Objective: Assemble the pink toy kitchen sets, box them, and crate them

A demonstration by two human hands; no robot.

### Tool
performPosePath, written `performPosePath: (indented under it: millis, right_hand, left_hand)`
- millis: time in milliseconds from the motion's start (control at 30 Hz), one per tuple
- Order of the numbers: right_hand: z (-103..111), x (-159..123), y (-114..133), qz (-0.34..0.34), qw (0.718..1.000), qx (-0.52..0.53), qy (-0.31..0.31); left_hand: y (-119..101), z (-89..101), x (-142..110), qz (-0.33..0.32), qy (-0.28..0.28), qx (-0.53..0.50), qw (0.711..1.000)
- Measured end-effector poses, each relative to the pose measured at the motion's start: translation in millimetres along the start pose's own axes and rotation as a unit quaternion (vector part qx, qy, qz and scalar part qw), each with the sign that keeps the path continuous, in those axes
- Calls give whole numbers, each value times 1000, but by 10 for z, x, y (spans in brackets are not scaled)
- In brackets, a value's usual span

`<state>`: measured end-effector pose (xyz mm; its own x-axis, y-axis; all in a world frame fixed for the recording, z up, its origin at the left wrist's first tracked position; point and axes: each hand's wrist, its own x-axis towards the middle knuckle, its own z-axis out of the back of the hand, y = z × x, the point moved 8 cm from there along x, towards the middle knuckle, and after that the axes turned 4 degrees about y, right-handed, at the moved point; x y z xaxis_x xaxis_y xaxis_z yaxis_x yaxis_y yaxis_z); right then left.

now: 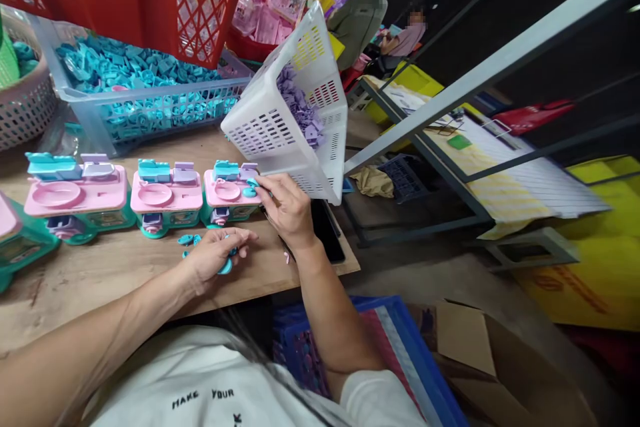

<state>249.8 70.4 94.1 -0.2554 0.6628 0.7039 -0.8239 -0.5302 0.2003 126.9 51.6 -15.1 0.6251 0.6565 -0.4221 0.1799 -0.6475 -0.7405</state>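
Three pink-topped toy kitchen sets, a left one (80, 197), a middle one (167, 195) and a right one (230, 193), stand in a row on the wooden table. Part of another set shows at the left edge. My right hand (289, 208) is closed in a pinch on a small teal plastic piece (250, 188) at the right set's pink top. My left hand (220, 255) is half curled over several round teal pieces (226, 267), low above the table in front of that set. More loose teal pieces (187, 240) lie beside the left hand.
A white basket (265, 140) of purple parts leans behind my right hand. Behind the sets stand a clear bin (165, 123) of teal parts and a red crate (120, 0). A dark phone-like slab (327, 233) lies by the table's right edge. Two people sit farther back.
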Motion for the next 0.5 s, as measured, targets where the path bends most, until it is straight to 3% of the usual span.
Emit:
performPosePath:
  millis: [500]
  right_hand:
    - [-44, -67, -17, 16, 997, -77, 17]
  left_hand:
    - [-7, -65, -36, 1, 17, 21, 1000]
